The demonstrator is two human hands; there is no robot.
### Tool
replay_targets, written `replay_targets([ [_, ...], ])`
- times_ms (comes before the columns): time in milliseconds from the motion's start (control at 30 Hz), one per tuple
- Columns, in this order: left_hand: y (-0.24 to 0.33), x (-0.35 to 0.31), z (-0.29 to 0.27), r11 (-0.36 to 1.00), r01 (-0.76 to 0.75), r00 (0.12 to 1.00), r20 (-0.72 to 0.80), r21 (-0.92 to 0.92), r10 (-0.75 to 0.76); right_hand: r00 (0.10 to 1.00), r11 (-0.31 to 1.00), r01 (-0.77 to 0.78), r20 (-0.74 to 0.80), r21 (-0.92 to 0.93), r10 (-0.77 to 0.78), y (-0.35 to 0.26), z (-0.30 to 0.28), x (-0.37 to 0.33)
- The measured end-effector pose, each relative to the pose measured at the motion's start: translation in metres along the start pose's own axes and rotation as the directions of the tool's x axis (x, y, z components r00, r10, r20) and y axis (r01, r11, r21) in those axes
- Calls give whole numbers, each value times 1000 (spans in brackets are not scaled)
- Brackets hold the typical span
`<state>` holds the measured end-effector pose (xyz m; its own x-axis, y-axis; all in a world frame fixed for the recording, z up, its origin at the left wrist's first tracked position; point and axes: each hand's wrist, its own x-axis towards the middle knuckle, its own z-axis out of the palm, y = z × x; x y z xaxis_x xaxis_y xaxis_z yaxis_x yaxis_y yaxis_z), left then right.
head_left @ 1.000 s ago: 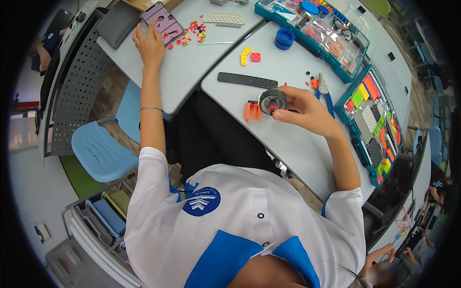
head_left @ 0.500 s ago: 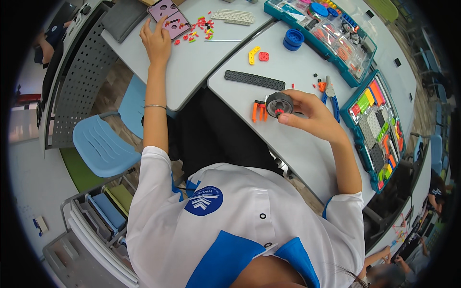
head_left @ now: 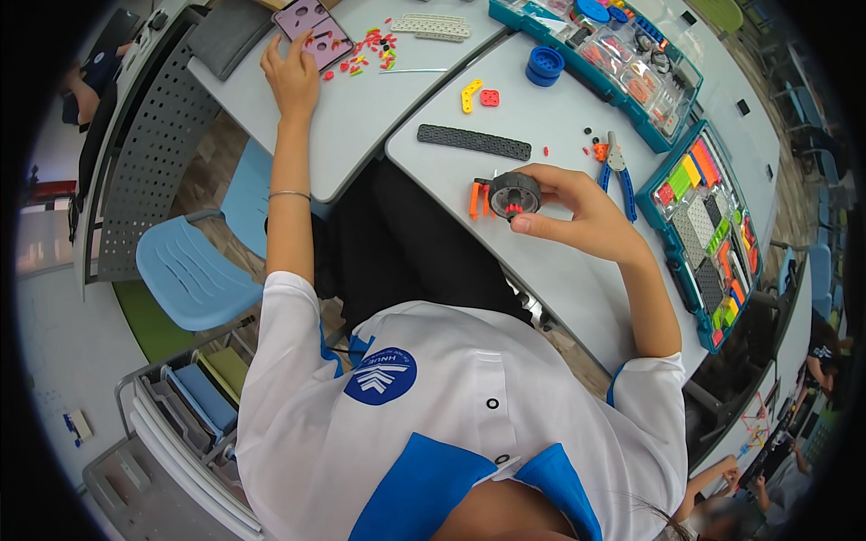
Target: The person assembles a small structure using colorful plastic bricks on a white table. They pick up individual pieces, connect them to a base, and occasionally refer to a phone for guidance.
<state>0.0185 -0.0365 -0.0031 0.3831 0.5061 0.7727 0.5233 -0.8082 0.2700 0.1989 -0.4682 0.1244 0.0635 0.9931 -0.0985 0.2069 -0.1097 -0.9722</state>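
Your right-hand fingers [head_left: 532,224] pinch a dark round wheel [head_left: 515,192], holding it just above the tabletop [head_left: 577,279], with orange pieces [head_left: 476,198] already fitted at its side. Your left hand [head_left: 290,74] lies far off, fingers spread and flat beside the pink tray [head_left: 311,20] and the scattered small parts [head_left: 370,50]. Judging by those loose parts, the build looks partly done, with plenty left to add.
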Motion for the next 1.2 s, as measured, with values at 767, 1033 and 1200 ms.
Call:
replay_targets([
  [767,157,-63,-101,912,144,987,120,-384,-106,896,884,8,-388,-468,-214,19,-24,-38],
  [1033,212,-78,-111,871,180,948,317,-456,-30,889,740,9,-333,-672,-313,57,-56,1],
  [1200,210,-84,-108,867,196,911,412,-457,12,895,697,-37,-334,-716,-296,73,-57,6],
])
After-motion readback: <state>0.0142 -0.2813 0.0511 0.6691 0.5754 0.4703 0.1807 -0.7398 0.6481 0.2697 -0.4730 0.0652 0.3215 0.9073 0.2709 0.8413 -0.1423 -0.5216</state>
